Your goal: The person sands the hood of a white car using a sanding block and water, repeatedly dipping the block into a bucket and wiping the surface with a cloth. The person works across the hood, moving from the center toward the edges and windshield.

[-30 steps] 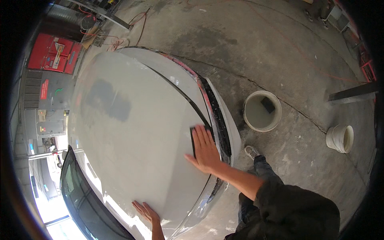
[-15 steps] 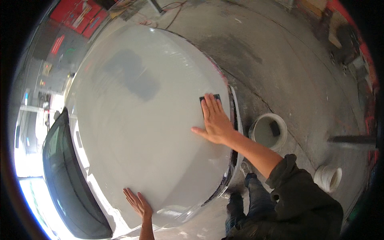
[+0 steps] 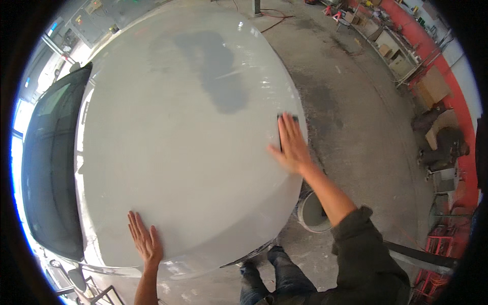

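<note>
The broad, pale grey hood of a car fills the middle of the view, with a darker grey patch toward its far side. Near the hood's right edge, my right hand presses a thin black sanding pad against the surface. Its fingers lie over the pad and its thumb sticks out to the left; most of the pad is hidden beneath the hand. At the lower left, my left hand rests flat on the hood with fingers extended and nothing in it.
A pale bucket stands on the floor beside the hood, partly behind my right forearm. To the left is the dark windshield. A red wall and cluttered shelving line the far right. A dark post shows at lower right.
The whole view has shifted and turned. My right hand is still on the black pad, which now sits closer to the hood's right edge. My left hand stays flat on the hood.
</note>
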`<action>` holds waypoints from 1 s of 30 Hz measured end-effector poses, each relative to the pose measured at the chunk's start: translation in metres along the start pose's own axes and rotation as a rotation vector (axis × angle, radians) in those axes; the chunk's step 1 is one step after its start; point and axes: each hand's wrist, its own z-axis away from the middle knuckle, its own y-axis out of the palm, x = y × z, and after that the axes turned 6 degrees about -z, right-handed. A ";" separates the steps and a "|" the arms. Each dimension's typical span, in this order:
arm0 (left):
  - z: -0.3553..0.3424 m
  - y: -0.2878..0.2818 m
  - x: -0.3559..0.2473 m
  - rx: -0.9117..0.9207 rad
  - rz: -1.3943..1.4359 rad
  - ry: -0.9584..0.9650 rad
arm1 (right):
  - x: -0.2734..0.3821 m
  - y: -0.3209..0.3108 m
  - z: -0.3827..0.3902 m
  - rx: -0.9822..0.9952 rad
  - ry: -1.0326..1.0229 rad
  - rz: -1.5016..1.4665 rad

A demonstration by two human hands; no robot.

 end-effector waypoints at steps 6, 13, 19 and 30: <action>0.013 -0.006 0.001 0.005 -0.056 -0.020 | -0.010 -0.014 -0.005 0.093 -0.126 -0.006; 0.005 -0.007 -0.007 0.004 -0.018 0.003 | -0.037 -0.036 -0.121 -0.018 0.180 -0.116; 0.003 0.002 0.002 -0.001 -0.020 -0.021 | 0.000 -0.002 -0.025 -0.021 0.006 -0.007; 0.003 -0.002 -0.008 0.025 -0.044 -0.051 | -0.002 -0.025 -0.006 0.119 -0.195 0.020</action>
